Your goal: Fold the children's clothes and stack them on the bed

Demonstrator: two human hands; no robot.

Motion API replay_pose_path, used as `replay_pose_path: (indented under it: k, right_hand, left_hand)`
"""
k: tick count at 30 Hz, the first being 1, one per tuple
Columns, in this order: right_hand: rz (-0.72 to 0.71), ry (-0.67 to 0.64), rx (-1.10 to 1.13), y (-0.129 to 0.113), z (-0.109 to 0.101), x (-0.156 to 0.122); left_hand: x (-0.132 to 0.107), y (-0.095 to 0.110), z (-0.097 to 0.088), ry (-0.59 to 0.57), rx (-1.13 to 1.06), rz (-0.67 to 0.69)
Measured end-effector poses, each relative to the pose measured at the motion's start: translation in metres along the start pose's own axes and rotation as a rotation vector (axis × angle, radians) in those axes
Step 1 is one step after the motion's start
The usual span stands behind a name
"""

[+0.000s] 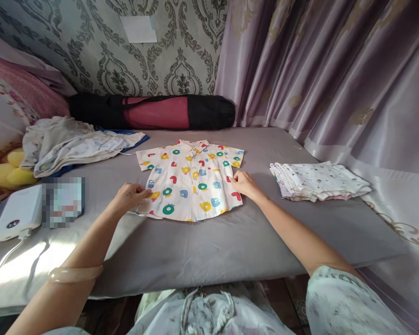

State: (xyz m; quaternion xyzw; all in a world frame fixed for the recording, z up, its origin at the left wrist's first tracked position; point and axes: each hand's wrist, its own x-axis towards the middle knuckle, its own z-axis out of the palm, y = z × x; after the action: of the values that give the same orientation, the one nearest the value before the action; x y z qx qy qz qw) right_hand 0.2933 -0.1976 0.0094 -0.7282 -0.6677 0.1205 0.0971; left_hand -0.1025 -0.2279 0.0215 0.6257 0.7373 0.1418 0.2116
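A small short-sleeved shirt (pixel 176 193) lies face up and spread out on the grey-covered bed, its collar away from me. White cloth carries red, yellow, green and blue printed shapes. My left hand (pixel 128 195) pinches the shirt's left side, near the lower hem. On the opposite side, my right hand (pixel 245 184) has thumb and fingers closed on the edge, a little below the sleeve. Both sleeves lie stretched outward, and a row of buttons runs down the middle.
A folded stack of printed white clothes (pixel 317 180) sits at right. Rumpled clothes (pixel 70 144) lie at left, near a yellow plush thing (pixel 12 168). A white power bank (pixel 19 214) with a cable is at front left. A black and red long bag (pixel 155 112) lies along the wall.
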Motion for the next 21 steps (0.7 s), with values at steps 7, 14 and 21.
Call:
replay_pose_path:
  k: [7,14,21]
  right_hand:
    - [0.034,-0.012,0.074,-0.009,-0.004,-0.025]
    - [-0.080,-0.009,-0.095,-0.012,-0.004,-0.043]
    - [-0.142,-0.072,-0.202,-0.002,-0.008,-0.046]
  left_hand:
    - [-0.014,0.014,0.000,0.022,-0.062,-0.049]
    - [-0.012,0.009,0.009,0.025,0.067,0.114]
    - [-0.013,-0.006,0.006,-0.031,0.121,0.137]
